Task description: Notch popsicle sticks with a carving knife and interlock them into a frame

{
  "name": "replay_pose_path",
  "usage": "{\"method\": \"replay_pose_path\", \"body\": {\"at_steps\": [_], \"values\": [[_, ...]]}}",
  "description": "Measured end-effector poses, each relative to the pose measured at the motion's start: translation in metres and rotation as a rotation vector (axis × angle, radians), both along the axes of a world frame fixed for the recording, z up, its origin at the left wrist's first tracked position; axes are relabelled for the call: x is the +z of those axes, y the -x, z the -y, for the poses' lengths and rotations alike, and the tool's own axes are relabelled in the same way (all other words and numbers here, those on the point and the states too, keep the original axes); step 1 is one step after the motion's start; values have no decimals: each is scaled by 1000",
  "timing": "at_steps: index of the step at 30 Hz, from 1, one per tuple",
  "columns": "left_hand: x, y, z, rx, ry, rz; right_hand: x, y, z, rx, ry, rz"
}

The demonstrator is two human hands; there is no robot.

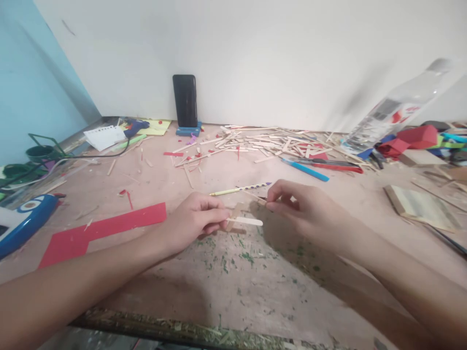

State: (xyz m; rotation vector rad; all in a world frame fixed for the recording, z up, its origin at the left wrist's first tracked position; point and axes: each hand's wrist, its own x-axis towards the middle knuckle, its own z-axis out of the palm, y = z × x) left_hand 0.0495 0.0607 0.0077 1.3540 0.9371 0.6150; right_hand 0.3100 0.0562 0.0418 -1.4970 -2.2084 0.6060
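My left hand (204,215) is closed on a popsicle stick (247,221), whose rounded end points right. Behind that stick, by my left fingertips, is a small tan wooden piece (236,212); whether it is joined to the stick I cannot tell. Between the thumb and fingers of my right hand (292,201) a thin wooden stick (254,196) is pinched, its free end reaching left. A patterned pencil (241,189) lies on the table just beyond both hands.
A pile of popsicle sticks (270,141) spreads along the wall. A phone (185,101) stands upright in a blue holder. Red paper (109,226) lies at left, a tilted plastic bottle (394,109) at right. A blue tool (305,169) and a wood block (421,206) are nearby.
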Motion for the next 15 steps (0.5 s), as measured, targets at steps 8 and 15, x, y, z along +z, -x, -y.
{"method": "replay_pose_path", "body": {"at_steps": [8,15], "values": [[-1,-1,1,-67,-8,-14,14,10,14,76,388,-610],[-5,1,1,-81,-25,-31,5,14,13,96,492,-716]]}}
